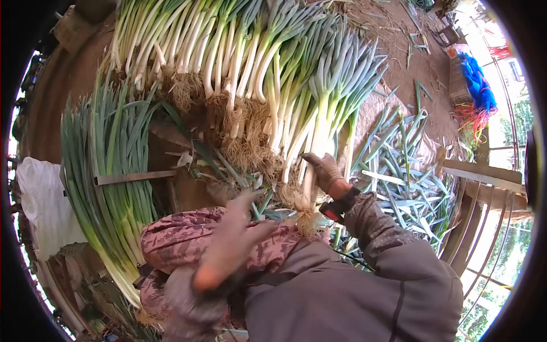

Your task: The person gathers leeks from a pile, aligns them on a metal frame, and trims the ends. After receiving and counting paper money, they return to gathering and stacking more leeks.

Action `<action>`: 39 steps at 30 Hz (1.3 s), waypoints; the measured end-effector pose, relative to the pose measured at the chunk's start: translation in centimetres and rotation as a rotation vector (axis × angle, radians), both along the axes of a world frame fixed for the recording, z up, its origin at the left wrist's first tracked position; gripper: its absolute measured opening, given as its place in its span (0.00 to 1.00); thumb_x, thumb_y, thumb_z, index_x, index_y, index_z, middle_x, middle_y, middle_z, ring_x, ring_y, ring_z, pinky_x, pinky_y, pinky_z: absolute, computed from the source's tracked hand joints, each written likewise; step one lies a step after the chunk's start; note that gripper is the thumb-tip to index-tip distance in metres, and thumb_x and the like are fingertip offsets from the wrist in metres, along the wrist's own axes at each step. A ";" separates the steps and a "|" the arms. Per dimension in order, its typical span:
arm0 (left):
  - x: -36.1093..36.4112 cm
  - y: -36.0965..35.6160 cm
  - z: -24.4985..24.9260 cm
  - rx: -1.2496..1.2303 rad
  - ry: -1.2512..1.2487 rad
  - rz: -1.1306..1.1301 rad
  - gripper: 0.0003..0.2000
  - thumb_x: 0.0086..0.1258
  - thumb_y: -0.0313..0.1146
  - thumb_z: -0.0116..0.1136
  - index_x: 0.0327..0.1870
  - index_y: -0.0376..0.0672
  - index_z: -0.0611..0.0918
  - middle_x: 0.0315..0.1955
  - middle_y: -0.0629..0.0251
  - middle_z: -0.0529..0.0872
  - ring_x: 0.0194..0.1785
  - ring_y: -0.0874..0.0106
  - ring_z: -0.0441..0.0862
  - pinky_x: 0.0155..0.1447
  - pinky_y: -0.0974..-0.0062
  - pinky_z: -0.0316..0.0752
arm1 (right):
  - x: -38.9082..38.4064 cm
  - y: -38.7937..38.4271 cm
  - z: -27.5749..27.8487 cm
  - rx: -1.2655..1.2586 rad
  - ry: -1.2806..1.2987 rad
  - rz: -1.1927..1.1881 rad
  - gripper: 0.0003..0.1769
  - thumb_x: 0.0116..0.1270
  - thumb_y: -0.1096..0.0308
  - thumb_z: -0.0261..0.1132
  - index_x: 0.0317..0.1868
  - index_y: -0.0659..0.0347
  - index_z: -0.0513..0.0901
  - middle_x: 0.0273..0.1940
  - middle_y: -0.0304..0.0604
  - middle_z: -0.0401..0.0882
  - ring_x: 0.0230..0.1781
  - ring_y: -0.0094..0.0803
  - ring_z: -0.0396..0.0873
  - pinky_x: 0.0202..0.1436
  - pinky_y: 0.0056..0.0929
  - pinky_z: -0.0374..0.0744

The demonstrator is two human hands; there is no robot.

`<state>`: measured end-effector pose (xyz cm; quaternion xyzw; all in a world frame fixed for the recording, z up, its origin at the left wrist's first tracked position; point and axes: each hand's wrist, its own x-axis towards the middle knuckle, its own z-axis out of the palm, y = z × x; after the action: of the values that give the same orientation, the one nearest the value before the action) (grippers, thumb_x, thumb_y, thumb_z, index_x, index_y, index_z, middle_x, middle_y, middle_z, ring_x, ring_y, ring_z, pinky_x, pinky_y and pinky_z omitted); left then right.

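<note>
My right hand, in a dirty glove, has its fingers round the white stem of a leek near its roots, at the right end of a long row of leeks. The roots of that leek hang down by my lap. Over my camouflage-patterned leg, my left hand is smeared by motion, so its fingers cannot be made out. To its left, a large bundle of green leeks leans beside my leg.
Cut green leaves lie heaped at the right, beside a wooden rail. A white plastic bag hangs at the far left. Blue and red strings are at the upper right. A flat strip crosses the left bundle.
</note>
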<state>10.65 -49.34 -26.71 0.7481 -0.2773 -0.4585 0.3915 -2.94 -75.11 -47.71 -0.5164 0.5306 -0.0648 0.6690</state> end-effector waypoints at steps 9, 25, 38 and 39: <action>-3.9 -9.9 -18.5 0.023 0.452 0.127 0.18 0.74 0.39 0.62 0.55 0.33 0.82 0.37 0.66 0.87 0.36 0.75 0.83 0.41 0.76 0.79 | -1.2 -1.1 -1.9 0.751 -0.516 -0.159 0.26 0.71 0.47 0.69 0.54 0.62 0.80 0.44 0.39 0.85 0.44 0.31 0.84 0.49 0.35 0.83; -3.5 -12.6 -18.5 -0.084 0.147 0.182 0.31 0.62 0.34 0.72 0.63 0.29 0.73 0.51 0.53 0.83 0.50 0.68 0.84 0.50 0.76 0.81 | 1.0 -0.8 0.4 0.368 -0.547 -0.088 0.19 0.69 0.62 0.72 0.53 0.63 0.78 0.41 0.39 0.83 0.40 0.30 0.83 0.46 0.34 0.84; -3.0 -7.6 -14.5 -0.096 0.409 0.167 0.32 0.56 0.36 0.76 0.60 0.34 0.73 0.45 0.60 0.83 0.43 0.71 0.81 0.46 0.76 0.78 | 2.2 4.0 2.2 0.452 -0.617 -0.234 0.20 0.77 0.60 0.62 0.60 0.65 0.72 0.47 0.48 0.84 0.44 0.40 0.84 0.51 0.40 0.86; -3.2 -7.4 -15.6 -0.079 0.260 0.134 0.35 0.53 0.39 0.77 0.61 0.33 0.74 0.46 0.58 0.84 0.47 0.69 0.82 0.50 0.72 0.78 | 2.3 4.2 1.6 0.395 -0.603 -0.251 0.20 0.77 0.60 0.63 0.59 0.66 0.73 0.48 0.47 0.84 0.45 0.39 0.84 0.52 0.38 0.85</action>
<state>7.44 -56.79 -42.32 0.6833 -0.1915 -0.5132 0.4828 -0.65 -70.89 -46.08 -0.2665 0.3712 -0.1918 0.8686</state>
